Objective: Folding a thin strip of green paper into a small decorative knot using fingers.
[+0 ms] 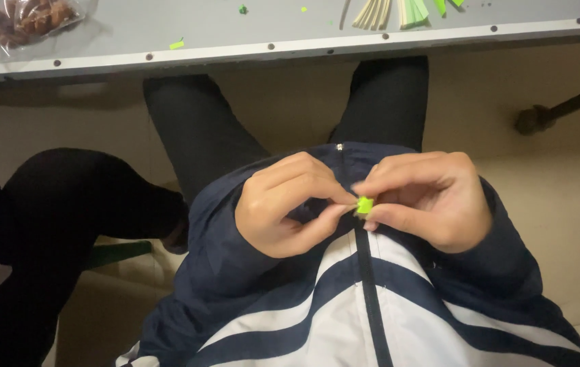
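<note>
Green paper piece [365, 205] pinched between both hands' fingertips, below grey table [235, 30] edge

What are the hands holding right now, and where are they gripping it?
A small green paper piece, pinched at its edges between fingertips of left hand and right hand.

Small green paper piece [365, 205] pinched between left hand [290, 204] and right hand [429, 200] fingertips.

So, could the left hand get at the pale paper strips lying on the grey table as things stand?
Probably yes, but not freely: the left hand is pinching the small green piece together with the right hand, low in the lap. The paper strips lie uncovered near the table edge.
</note>
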